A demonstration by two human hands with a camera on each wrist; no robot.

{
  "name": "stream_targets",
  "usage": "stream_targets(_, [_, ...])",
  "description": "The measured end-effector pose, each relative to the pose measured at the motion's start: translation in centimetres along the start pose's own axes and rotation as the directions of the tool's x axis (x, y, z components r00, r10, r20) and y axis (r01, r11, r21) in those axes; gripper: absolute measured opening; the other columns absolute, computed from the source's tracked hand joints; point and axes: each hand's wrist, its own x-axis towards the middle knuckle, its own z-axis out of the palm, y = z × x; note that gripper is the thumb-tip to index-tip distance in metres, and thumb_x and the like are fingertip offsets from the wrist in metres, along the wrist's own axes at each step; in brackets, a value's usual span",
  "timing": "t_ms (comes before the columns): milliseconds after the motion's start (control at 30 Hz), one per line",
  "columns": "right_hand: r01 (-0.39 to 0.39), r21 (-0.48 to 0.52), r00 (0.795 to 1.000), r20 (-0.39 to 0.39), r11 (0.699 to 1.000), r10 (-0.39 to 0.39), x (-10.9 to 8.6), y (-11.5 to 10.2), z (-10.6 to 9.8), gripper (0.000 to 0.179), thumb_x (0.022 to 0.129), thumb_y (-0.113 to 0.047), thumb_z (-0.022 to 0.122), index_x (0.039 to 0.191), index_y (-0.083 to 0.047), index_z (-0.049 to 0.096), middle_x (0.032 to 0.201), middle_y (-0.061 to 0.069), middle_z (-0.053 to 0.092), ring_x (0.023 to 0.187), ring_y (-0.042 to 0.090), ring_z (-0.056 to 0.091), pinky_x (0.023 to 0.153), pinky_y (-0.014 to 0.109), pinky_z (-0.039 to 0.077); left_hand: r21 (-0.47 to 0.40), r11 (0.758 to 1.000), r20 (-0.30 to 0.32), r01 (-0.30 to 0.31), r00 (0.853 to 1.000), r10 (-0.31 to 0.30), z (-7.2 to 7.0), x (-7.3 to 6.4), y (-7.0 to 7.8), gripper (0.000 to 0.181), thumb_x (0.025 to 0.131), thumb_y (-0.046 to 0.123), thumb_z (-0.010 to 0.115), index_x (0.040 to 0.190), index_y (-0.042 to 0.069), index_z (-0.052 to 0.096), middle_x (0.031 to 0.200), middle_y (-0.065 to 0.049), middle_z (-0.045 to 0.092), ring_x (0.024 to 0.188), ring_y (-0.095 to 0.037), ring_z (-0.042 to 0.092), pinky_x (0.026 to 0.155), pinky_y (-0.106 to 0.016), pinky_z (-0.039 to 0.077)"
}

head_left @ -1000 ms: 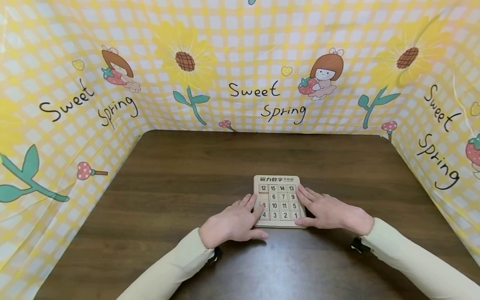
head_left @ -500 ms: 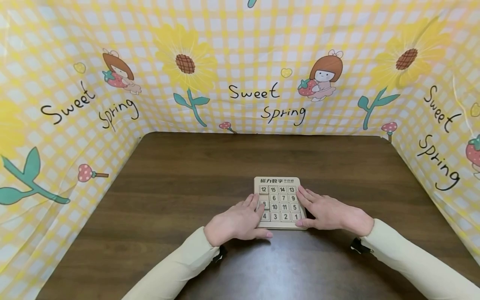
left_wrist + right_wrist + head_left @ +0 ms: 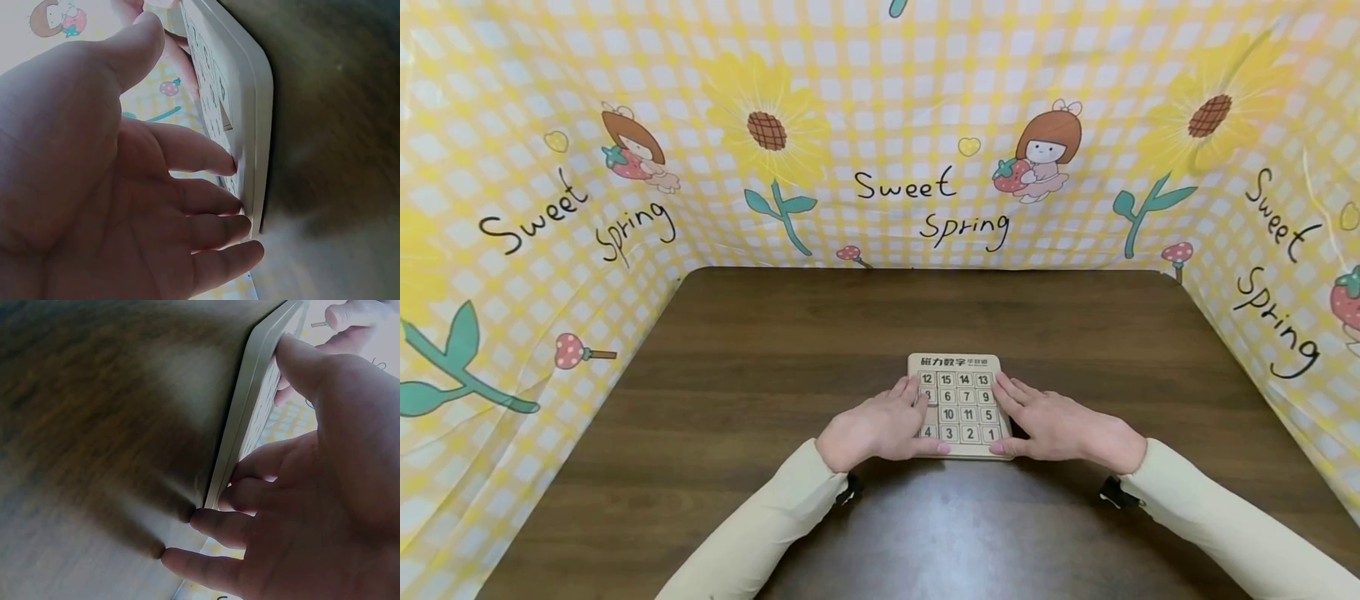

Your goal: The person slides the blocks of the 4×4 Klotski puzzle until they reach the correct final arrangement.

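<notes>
A wooden number sliding puzzle (image 3: 973, 451) lies flat on the brown table, its numbered square tiles facing up. My left hand (image 3: 883, 427) reaches over its left side, with the index fingertip on the 8 tile (image 3: 929, 397) in the second row. Just below that tile shows the gap of the left column, above the 4 tile (image 3: 928, 432). The left thumb lies by the bottom rim. Along the right edge rests my right hand (image 3: 1051, 423), fingers extended, thumb at the lower right corner. In the right wrist view two fingertips (image 3: 200, 517) reach the table beside the frame (image 3: 247, 394).
The dark wood table (image 3: 790, 325) spreads around the puzzle. A yellow checked cloth (image 3: 910, 92) with flowers and cartoon prints hangs along the back and both sides. A dark wrist strap piece (image 3: 1120, 492) sits below the right sleeve.
The 8 tile has slid up from the third row to the second, so the gap is now beneath it. My left hand has shifted up and slightly right; the right hand stays put.
</notes>
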Motion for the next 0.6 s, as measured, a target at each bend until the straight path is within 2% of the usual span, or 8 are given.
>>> stream_targets(300, [-0.011, 0.017, 1.000, 0.009, 1.000, 0.010, 0.0, -0.1, 0.0, 0.096, 0.091, -0.065, 0.051, 0.154, 0.001, 0.022, 0.163, 0.022, 0.015, 0.149, 0.040, 0.024, 0.110, 0.060, 0.035, -0.003, 1.000, -0.029, -0.022, 0.999, 0.022, 0.3, -0.6, -0.4, 0.093, 0.092, 0.071, 0.042, 0.153, 0.002, 0.029, 0.163, -0.023, 0.013, 0.152, -0.034, 0.015, 0.122, -0.041, 0.025])
stream_targets(600, [-0.007, 0.007, 1.000, -0.002, 1.000, 0.007, -0.1, 0.0, -0.2, 0.095, 0.092, -0.064, 0.052, 0.154, 0.002, 0.023, 0.162, 0.023, 0.016, 0.148, 0.041, 0.025, 0.109, 0.060, 0.036, 0.050, 0.996, -0.049, -0.068, 0.996, 0.071, 0.7, -3.0, 0.5, 0.089, 0.093, 0.068, 0.045, 0.154, 0.005, 0.029, 0.161, -0.026, 0.017, 0.151, -0.035, 0.020, 0.120, -0.045, 0.029])
